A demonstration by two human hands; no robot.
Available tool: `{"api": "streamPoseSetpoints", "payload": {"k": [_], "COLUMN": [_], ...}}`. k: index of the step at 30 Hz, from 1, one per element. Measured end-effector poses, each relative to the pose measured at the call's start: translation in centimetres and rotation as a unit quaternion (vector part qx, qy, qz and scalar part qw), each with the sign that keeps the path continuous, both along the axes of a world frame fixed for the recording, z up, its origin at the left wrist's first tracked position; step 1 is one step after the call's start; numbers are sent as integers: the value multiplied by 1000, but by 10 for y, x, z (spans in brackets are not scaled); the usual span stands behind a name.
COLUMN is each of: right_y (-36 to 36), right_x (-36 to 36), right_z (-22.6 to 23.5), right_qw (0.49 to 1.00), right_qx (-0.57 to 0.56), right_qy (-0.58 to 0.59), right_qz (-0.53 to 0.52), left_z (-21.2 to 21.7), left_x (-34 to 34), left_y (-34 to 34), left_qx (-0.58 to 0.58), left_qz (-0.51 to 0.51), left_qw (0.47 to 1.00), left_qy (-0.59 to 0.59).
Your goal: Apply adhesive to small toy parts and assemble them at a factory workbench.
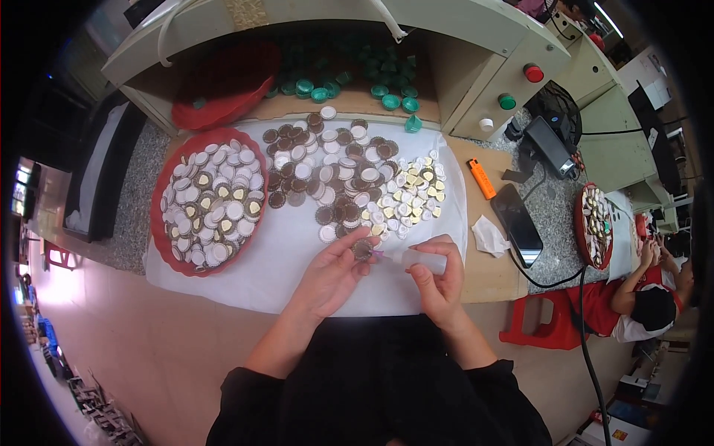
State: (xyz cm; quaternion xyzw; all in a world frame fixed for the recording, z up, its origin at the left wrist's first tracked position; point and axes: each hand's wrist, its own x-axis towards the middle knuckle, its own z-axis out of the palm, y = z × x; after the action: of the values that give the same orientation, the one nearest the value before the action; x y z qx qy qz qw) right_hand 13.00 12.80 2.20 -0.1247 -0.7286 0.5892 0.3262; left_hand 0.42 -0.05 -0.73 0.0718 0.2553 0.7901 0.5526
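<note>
My left hand (325, 276) pinches a small brown scalloped disc (362, 250) between thumb and fingers. In my right hand (445, 297) is a small translucent white squeeze bottle (426, 261), lying sideways, its thin purplish tip (377, 253) at the disc's edge; whether they touch I cannot tell. Beyond both hands, loose brown and white scalloped discs (343, 182) spread over white paper (245, 290). To their right is a pile of small gold and white pieces (413, 193). A red scalloped tray (158, 215) at left holds many white-faced discs, several with gold pieces on them.
Right of the paper lie an orange lighter (481, 178), a crumpled tissue (490, 237) and a black phone (519, 227) with a cable. Green cups (319, 94) and a red bowl (223, 89) sit under the shelf. Another person (645, 301) works at far right beside a red stool (547, 321).
</note>
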Motion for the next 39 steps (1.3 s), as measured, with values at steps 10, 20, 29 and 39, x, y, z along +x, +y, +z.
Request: {"api": "streamPoseSetpoints", "payload": {"k": [10, 20, 29, 39], "right_y": [-1, 4, 6, -1], "right_x": [-3, -6, -2, 1], "right_z": [-1, 3, 14, 20], "right_qw": [1000, 990, 979, 973], "right_qx": [2, 137, 204, 232], "right_qy": [-7, 5, -14, -9], "right_qz": [5, -10, -20, -7], "left_z": [2, 2, 0, 0], "left_x": [0, 1, 0, 1], "left_y": [0, -1, -2, -1], "left_qx": [6, 5, 8, -5], "left_qz": [-4, -1, 8, 13], "left_qw": [1000, 999, 999, 999], "left_qy": [15, 34, 34, 39]}}
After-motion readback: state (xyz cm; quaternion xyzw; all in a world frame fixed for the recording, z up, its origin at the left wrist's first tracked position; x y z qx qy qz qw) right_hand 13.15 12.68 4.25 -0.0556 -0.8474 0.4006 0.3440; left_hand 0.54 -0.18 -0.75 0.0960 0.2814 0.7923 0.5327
